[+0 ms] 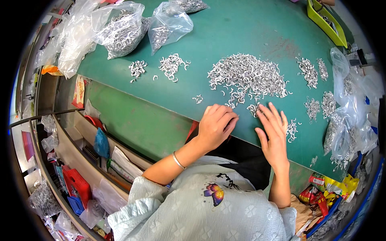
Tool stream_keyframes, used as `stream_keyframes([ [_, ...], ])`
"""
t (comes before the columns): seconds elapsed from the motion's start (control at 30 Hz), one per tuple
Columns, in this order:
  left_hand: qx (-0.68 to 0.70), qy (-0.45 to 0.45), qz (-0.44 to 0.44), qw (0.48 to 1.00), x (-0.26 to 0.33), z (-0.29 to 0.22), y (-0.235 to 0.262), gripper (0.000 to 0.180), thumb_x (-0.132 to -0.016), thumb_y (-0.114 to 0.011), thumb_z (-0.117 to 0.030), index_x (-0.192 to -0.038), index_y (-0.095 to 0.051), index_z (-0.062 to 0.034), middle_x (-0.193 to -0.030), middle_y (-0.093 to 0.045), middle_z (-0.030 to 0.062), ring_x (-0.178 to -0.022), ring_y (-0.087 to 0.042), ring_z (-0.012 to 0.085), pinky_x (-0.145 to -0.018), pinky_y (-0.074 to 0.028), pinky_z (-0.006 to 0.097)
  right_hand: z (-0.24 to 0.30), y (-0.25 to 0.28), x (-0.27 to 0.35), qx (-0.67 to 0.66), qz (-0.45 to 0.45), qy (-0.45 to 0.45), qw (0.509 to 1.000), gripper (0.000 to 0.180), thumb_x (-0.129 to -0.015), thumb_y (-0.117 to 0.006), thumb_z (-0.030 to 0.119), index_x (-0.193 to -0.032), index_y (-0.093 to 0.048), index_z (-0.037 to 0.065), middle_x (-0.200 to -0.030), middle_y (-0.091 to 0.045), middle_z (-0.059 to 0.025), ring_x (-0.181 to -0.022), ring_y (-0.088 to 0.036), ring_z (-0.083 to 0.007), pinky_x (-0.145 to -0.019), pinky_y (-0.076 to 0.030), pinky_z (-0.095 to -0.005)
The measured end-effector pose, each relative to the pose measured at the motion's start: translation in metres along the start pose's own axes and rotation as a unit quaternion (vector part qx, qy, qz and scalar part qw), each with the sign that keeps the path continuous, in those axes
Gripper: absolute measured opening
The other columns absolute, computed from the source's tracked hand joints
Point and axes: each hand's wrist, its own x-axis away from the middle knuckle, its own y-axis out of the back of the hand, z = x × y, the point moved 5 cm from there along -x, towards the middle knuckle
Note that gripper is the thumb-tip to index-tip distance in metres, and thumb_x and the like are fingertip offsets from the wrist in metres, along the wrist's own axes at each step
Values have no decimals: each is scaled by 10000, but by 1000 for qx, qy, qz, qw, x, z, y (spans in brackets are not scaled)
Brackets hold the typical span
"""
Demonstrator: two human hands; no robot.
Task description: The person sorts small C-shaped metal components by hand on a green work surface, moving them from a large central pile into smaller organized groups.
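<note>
The big heap of small silver hooks point(247, 76) lies at centre frame on the green counter point(225, 36), its long axis running left to right, just above both hands. The right hand point(273, 130) is nearer, fingers spread flat and released, fingertips touching the heap's lower stragglers. The left hand point(215, 126) rests loosely curled at the counter edge, grasping nothing that shows.

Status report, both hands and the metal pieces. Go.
Left hand palm down at the table edge, grip unclear. Right hand flat, fingers spread, touching loose metal rings. Big ring pile just beyond both hands. Nothing between hands and pile.
</note>
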Motion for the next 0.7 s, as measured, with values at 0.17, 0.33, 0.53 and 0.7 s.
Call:
stream_keyframes([
  [0.17, -6, 2, -3, 1000, -2, -1, -1, 220, -704, -784, -8, -877, -664, -69, -861, -625, 48, -784, -584, 237, -676, -427, 353, 5, -6, -2, 53, 6, -6, 999, 451, -862, -671, 147, -1293, -576, 49, -1417, -509, -55, -1397, -373, -292, -1131, -206, -566],
  [0.33, -11, 5, 5, 1000, -2, 0, -1, 223, -702, -787, -9, -877, -664, -74, -858, -625, 47, -772, -581, 235, -659, -419, 351, -6, 0, -9, 36, -55, -20, 998, 434, -874, -651, 132, -1296, -577, 65, -1426, -496, -63, -1400, -356, -319, -1129, -201, -573],
  [0.53, -11, 19, 11, 1000, -3, -2, 0, 197, -722, -777, -32, -876, -662, -75, -853, -618, 33, -758, -576, 229, -657, -422, 346, 5, -18, -16, 72, 24, -1, 997, 492, -874, -666, 150, -1348, -535, 122, -1458, -447, -57, -1421, -309, -331, -1098, -201, -634],
  [0.7, 1, 40, 40, 998, -4, -1, 1, 182, -732, -770, -38, -880, -668, -73, -854, -615, 33, -756, -577, 226, -661, -424, 346, -4, 3, -29, 8, -53, -37, 998, 364, -873, -644, 99, -1236, -620, 92, -1382, -502, -85, -1371, -367, -333, -1090, -236, -578],
])
